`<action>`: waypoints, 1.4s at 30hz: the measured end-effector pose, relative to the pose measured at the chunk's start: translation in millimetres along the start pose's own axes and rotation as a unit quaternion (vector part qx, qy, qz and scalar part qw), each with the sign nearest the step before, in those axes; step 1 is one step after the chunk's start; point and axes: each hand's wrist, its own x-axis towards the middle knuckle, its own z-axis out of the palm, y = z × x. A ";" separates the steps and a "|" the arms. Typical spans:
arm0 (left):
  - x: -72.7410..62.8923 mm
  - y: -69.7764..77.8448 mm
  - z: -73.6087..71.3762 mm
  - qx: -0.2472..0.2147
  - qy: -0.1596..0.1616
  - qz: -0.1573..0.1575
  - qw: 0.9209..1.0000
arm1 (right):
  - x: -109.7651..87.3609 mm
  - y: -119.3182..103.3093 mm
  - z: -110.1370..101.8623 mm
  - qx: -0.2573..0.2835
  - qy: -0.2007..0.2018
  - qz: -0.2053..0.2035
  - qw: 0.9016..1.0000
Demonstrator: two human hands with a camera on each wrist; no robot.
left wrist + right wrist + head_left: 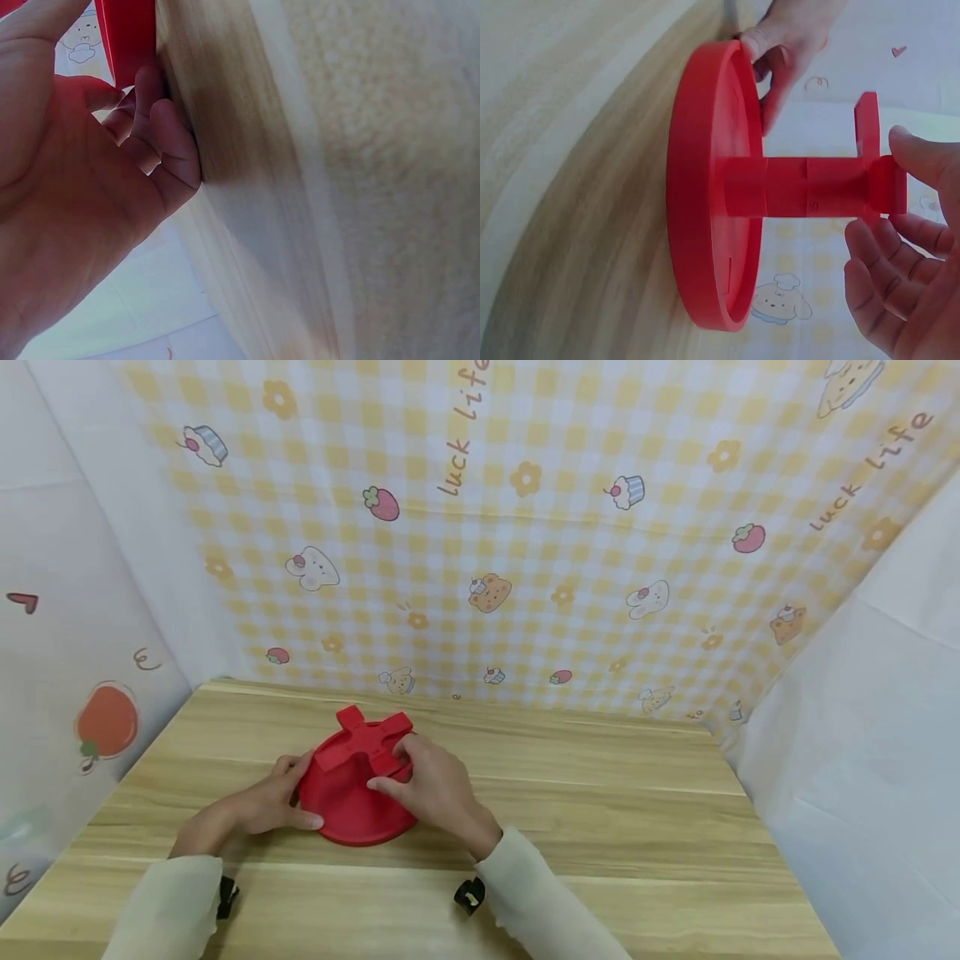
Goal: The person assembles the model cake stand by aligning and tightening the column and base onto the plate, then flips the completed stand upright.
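A red stand [365,810] rests upright on the wooden table, left of centre in the head view. It has a round rimmed base [697,187], a central post [787,187] and a cross-shaped top [362,742]. My left hand [273,797] grips the base's left edge, its thumb at the near rim and its fingers round the far side. At the cross's near right arm is my right hand [435,781]; in the right wrist view its thumb and a finger pinch that arm's end from two sides. The left wrist view shows only a part of the red base [131,41].
Behind the wooden table [600,827] hangs a yellow-and-white checked cloth [540,552] with cartoon prints. White cloth sides [862,760] close in the left and right. A black strap piece [470,896] hangs at the right wrist.
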 end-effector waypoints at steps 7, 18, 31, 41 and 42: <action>-3.2 -6.8 2.3 0.018 -0.001 0.004 1.000 | -1.5 -6.9 0.8 -0.016 0.013 -0.012 1.000; -4.0 -6.0 1.6 -0.009 -0.004 -0.016 1.000 | 31.7 25.8 -5.9 0.003 -0.005 -0.051 0.999; -3.6 1.4 2.0 -0.008 -0.003 -0.011 1.000 | 41.7 22.4 -5.8 0.000 -0.025 -0.005 1.000; -2.0 5.9 3.5 -0.002 0.007 -0.022 1.000 | 37.8 23.1 -7.5 0.018 -0.007 0.006 1.000; -1.7 6.1 3.7 0.000 0.008 -0.023 1.000 | 37.2 23.1 -7.2 0.018 -0.004 0.006 1.000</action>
